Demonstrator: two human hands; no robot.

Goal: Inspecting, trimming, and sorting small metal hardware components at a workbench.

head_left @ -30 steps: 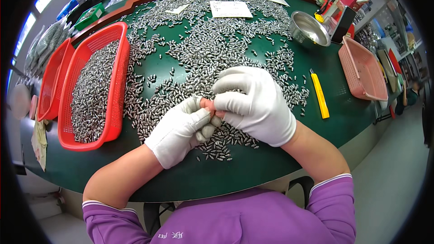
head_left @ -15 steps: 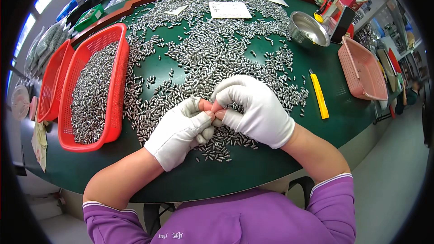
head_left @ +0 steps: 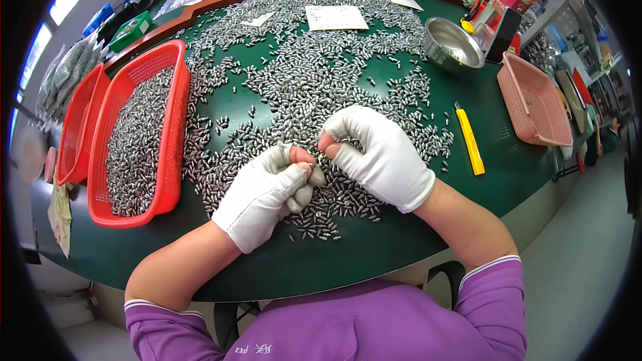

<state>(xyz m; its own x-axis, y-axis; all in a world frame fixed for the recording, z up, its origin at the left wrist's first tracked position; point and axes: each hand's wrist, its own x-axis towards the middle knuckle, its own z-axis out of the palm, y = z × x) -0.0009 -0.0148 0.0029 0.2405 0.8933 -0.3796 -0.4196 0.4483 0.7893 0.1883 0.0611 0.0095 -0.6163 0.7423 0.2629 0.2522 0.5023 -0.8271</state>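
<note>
Centrally: left hand (head_left: 264, 194) and right hand (head_left: 381, 157), white-gloved, fingers curled together pinching small metal pieces (head_left: 315, 175) above scattered heap on green table (head_left: 374, 254). Red basket (head_left: 140, 140) of pieces, left of frame. Best handled singly, fingertips close, over heap.

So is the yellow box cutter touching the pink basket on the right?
Apart. The head view shows bare green table between the yellow box cutter and the pink basket.

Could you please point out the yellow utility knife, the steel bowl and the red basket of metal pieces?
yellow utility knife (head_left: 470, 142): head view, mid-handle.
steel bowl (head_left: 443, 32): head view, left rim.
red basket (head_left: 175, 135): head view, right wall.
</note>
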